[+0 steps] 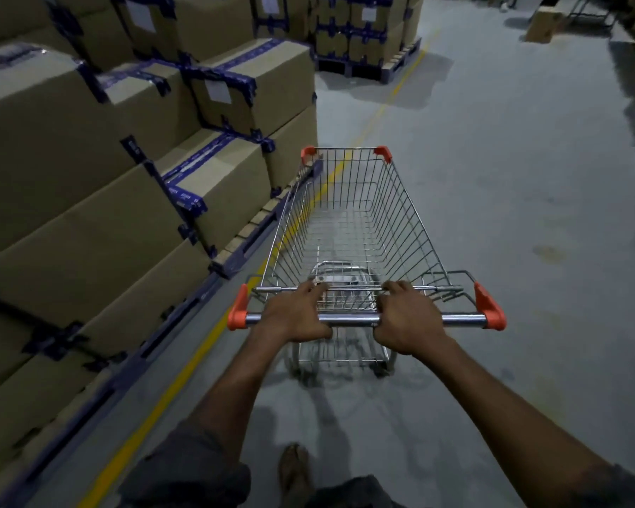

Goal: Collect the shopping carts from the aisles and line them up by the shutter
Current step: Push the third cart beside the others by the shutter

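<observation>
The left hand (294, 319) and right hand (409, 320) both wrap the chrome handle bar (462, 319), set close together near its middle, equally near. The empty wire shopping cart (415, 218) lies straight ahead of them. Its long axis runs from lower centre up to mid-frame, roughly along the yellow floor line (184, 375), with its front left corner just beside the stacked cardboard boxes (88, 214) at left. No shutter shows, so the push likely goes forward over the open floor at upper right.

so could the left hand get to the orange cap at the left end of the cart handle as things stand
Probably yes: the left hand grips the handle bar, and the orange cap sits at that bar's left end, with only bare bar between them.
</observation>
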The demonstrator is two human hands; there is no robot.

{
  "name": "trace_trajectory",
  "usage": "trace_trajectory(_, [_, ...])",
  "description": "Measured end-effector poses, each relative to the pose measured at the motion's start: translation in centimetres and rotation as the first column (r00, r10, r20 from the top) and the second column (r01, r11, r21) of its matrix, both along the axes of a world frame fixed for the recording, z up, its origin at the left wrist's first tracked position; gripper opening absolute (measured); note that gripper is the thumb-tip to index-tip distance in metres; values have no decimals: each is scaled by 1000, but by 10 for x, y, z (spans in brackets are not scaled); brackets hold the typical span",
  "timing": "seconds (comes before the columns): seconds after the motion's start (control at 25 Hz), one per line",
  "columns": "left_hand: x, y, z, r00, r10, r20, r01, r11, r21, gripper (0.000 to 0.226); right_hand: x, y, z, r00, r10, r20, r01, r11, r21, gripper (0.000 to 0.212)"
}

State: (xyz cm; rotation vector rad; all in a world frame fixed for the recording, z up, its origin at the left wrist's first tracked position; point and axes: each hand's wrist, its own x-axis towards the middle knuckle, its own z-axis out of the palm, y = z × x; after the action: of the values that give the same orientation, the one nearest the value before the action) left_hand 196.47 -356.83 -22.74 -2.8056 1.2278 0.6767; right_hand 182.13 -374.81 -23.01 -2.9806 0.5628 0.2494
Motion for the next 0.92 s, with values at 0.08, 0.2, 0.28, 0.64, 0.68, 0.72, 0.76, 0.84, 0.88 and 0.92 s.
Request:
trace_trajectory(0.08, [-31,5,2,999,35,41,-33,999,-30,102,-20,-3,-3,1000,30,7,-30,999,-12,53])
trace_trajectory(0.2, [-78,10,3,994,97,56,-94,994,-56,100,-55,-4,-4,998,70,6,-70,997,-22,50])
trace_trajectory(0.28, [-107,15,0,989,139,52,-136,989,-59,103,-76,-4,-3,994,109,19,-109,994,-26,52])
trace_trajectory(0.64, [-225,73,-3,965,260,45,-254,962,-95,100,-167,34,-8,935,321,148,-318,947,-44,78])
trace_trajectory(0.68, [-237,83,-3,963,265,51,-260,961,-97,99,-177,43,-8,929,341,144,-337,940,-54,74])
trace_trajectory(0.72, [-251,95,-4,960,272,63,-265,959,-102,97,-188,53,-7,928,348,133,-344,938,-54,70])
trace_trajectory(0.76, [-264,106,-5,956,280,85,-270,956,-118,94,-197,62,-6,930,346,122,-342,938,-51,67])
trace_trajectory(0.84, [-291,129,-8,939,318,128,-293,939,-183,86,-214,84,-5,932,348,99,-345,937,-50,63])
trace_trajectory(0.88, [-304,140,-9,930,337,147,-301,928,-220,82,-222,96,-4,932,352,92,-349,936,-47,60])
trace_trajectory(0.92, [-318,152,-10,919,357,166,-312,918,-246,77,-231,108,-3,931,354,93,-351,935,-43,55])
